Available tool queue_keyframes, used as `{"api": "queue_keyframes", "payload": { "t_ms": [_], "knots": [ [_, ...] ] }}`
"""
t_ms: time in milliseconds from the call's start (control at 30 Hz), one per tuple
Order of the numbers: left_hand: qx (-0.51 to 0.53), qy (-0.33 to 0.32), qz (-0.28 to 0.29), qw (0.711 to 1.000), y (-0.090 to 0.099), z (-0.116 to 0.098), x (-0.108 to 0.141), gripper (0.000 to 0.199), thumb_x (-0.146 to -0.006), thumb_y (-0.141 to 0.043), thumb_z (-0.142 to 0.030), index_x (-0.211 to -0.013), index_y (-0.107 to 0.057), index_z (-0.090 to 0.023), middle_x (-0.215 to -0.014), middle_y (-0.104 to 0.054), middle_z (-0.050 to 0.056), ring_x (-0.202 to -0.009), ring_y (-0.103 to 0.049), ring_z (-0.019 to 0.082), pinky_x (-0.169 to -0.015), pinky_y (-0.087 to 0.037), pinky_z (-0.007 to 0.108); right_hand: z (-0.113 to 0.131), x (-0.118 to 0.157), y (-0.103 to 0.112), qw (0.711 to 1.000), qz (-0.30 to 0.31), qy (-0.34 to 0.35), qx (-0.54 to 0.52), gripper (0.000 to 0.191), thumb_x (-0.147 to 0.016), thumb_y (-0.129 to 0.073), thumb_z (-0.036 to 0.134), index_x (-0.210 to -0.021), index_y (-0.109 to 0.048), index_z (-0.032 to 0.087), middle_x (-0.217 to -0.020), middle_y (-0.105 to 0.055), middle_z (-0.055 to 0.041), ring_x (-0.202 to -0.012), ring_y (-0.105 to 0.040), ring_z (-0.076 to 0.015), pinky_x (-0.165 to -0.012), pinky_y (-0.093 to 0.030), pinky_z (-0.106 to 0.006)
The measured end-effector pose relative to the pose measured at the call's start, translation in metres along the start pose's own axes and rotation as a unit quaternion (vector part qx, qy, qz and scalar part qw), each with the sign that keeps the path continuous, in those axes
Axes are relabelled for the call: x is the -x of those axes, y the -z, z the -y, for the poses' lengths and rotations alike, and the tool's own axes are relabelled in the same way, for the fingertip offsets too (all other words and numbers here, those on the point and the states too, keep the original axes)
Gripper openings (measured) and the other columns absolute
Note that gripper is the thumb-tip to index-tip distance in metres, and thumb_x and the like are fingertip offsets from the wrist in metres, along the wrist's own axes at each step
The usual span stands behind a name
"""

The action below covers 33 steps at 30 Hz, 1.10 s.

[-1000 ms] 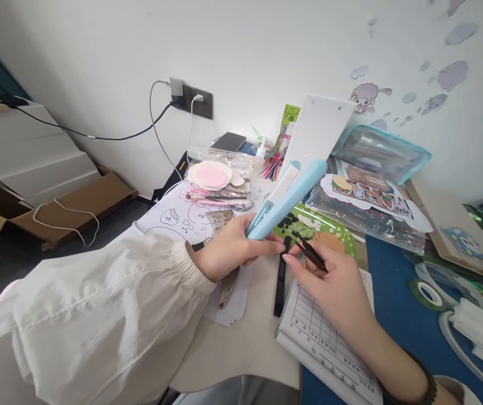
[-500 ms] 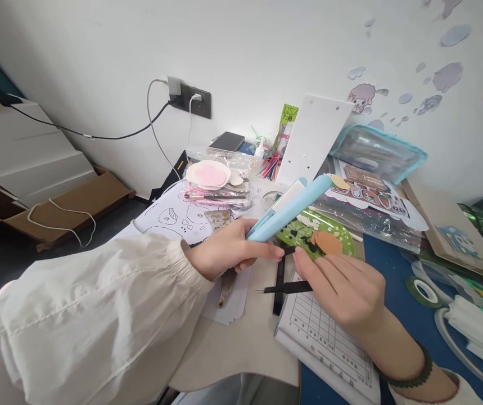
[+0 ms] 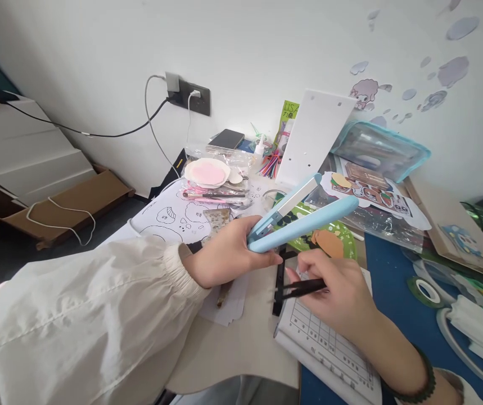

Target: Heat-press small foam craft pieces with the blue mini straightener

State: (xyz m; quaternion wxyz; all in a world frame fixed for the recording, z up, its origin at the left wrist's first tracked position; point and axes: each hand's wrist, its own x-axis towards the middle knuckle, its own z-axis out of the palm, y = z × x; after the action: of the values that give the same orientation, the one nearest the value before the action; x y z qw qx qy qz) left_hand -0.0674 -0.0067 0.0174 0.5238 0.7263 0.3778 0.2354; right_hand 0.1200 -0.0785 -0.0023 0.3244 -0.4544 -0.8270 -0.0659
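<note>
My left hand [image 3: 228, 256] is closed around the hinge end of a light-blue mini hair straightener [image 3: 308, 224]. Its two arms stand apart and point up to the right, and a pale plate shows along the inside of the upper one. Black tweezers [image 3: 308, 288] are held in my right hand [image 3: 340, 284], tips pointing left and blurred. My right thumb and forefinger are near my left fingertips, with a small gap. Beneath them lie a black bar-like piece [image 3: 279, 292] and a white sheet with a printed grid [image 3: 329, 343]. Behind the straightener is a green patterned plate [image 3: 348, 233] carrying orange and black paper cutouts.
Plastic bags hold a pink-and-white cutout [image 3: 207, 171] at the back left. A white panel [image 3: 315, 135] leans near the wall beside a clear blue-edged pouch [image 3: 382, 149]. Green tape [image 3: 424, 291] and a blue mat [image 3: 387, 270] are to the right; drawn paper sheets [image 3: 152, 211] lie left.
The straightener's arms have spread apart, the lower arm swinging down to the right. My right hand has drawn slightly away from my left fingertips and curled, still holding the tweezers.
</note>
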Motion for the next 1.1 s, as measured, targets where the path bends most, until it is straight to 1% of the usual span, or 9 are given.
{"api": "queue_keyframes", "payload": {
  "t_ms": [267, 367, 433, 533, 633, 733, 800, 900, 1100],
  "knots": [
    [0.01, 0.001, -0.006, 1.0, 0.0014, 0.0015, -0.0014, 0.024, -0.068, -0.068, -0.032, -0.079, -0.052, -0.018, -0.066, -0.041, -0.006, -0.061, -0.039, 0.011, -0.056, -0.031, 0.023, 0.0005, 0.0003, 0.0006, 1.0, 0.004, -0.001, 0.029, 0.009, -0.079, -0.052, 0.013, -0.084, -0.054, 0.02, -0.045, -0.042, 0.0099, -0.037, -0.037, -0.0077, -0.039, -0.029, -0.022],
    [0.017, 0.006, -0.004, 1.0, 0.0017, 0.0019, -0.0021, 0.024, -0.069, -0.067, -0.032, -0.08, -0.051, -0.018, -0.066, -0.041, -0.006, -0.061, -0.038, 0.01, -0.056, -0.03, 0.023, 0.0005, 0.0006, 0.0032, 1.0, 0.011, -0.016, 0.013, 0.022, -0.079, -0.052, 0.015, -0.101, -0.055, 0.016, -0.046, -0.045, 0.0091, -0.037, -0.04, -0.0084, -0.038, -0.029, -0.022],
    [0.013, 0.012, -0.008, 1.0, 0.0022, 0.002, -0.0023, 0.024, -0.069, -0.068, -0.032, -0.075, -0.049, -0.019, -0.064, -0.039, -0.006, -0.06, -0.036, 0.01, -0.055, -0.029, 0.023, -0.0004, 0.0011, 0.0046, 0.999, -0.002, -0.05, -0.018, 0.019, -0.08, -0.053, 0.017, -0.098, -0.055, 0.016, -0.045, -0.043, 0.0094, -0.036, -0.039, -0.0082, -0.037, -0.031, -0.021],
    [0.02, 0.024, -0.011, 0.999, 0.0031, 0.001, -0.002, 0.027, -0.068, -0.069, -0.033, -0.071, -0.046, -0.019, -0.062, -0.04, -0.007, -0.056, -0.035, 0.009, -0.052, -0.027, 0.023, -0.0027, 0.0011, 0.0047, 0.983, -0.006, -0.16, -0.086, 0.006, -0.081, -0.053, 0.018, -0.086, -0.056, 0.02, -0.046, -0.047, 0.0075, -0.039, -0.046, -0.0095, -0.037, -0.035, -0.019],
    [0.041, 0.043, 0.0, 0.998, 0.0034, -0.0012, -0.0014, 0.026, -0.068, -0.069, -0.034, -0.074, -0.048, -0.019, -0.059, -0.041, -0.007, -0.051, -0.035, 0.008, -0.047, -0.027, 0.022, -0.0034, -0.0011, 0.003, 0.958, 0.005, -0.247, -0.148, 0.007, -0.081, -0.054, 0.021, -0.086, -0.06, 0.021, -0.062, -0.062, 0.0, -0.057, -0.062, -0.0149, -0.042, -0.044, -0.02],
    [0.045, 0.052, 0.012, 0.998, 0.0034, -0.0034, -0.0009, 0.027, -0.068, -0.07, -0.034, -0.073, -0.048, -0.019, -0.055, -0.04, -0.009, -0.045, -0.035, 0.006, -0.043, -0.026, 0.021, -0.0017, -0.0048, 0.0024, 0.944, -0.011, -0.275, -0.182, 0.007, -0.078, -0.059, 0.024, -0.082, -0.064, 0.02, -0.077, -0.069, -0.0038, -0.069, -0.066, -0.0179, -0.051, -0.051, -0.023],
    [0.045, 0.054, 0.018, 0.997, 0.0036, -0.0041, -0.0008, 0.027, -0.068, -0.07, -0.034, -0.072, -0.047, -0.019, -0.053, -0.039, -0.01, -0.041, -0.034, 0.005, -0.041, -0.026, 0.021, -0.0003, -0.0067, 0.0032, 0.942, -0.013, -0.281, -0.181, 0.009, -0.076, -0.062, 0.025, -0.082, -0.066, 0.021, -0.066, -0.067, -0.0002, -0.055, -0.062, -0.0149, -0.045, -0.049, -0.022],
    [0.06, 0.068, 0.036, 0.995, 0.0046, -0.0045, -0.001, 0.029, -0.067, -0.072, -0.035, -0.072, -0.048, -0.019, -0.05, -0.038, -0.01, -0.038, -0.034, 0.005, -0.037, -0.025, 0.02, 0.0008, -0.0077, 0.0048, 0.949, 0.011, -0.266, -0.169, 0.015, -0.076, -0.063, 0.024, -0.089, -0.07, 0.022, -0.042, -0.047, 0.0081, -0.035, -0.044, -0.0094, -0.033, -0.037, -0.02],
    [0.097, 0.103, 0.061, 0.988, 0.006, -0.0059, -0.0002, 0.032, -0.065, -0.074, -0.037, -0.073, -0.048, -0.02, -0.045, -0.033, -0.011, -0.035, -0.031, 0.005, -0.032, -0.024, 0.018, -0.0021, -0.0046, 0.0065, 0.965, -0.011, -0.205, -0.164, 0.013, -0.076, -0.063, 0.022, -0.084, -0.073, 0.023, -0.041, -0.045, 0.0076, -0.033, -0.039, -0.0076, -0.032, -0.032, -0.02]
  ]
}}
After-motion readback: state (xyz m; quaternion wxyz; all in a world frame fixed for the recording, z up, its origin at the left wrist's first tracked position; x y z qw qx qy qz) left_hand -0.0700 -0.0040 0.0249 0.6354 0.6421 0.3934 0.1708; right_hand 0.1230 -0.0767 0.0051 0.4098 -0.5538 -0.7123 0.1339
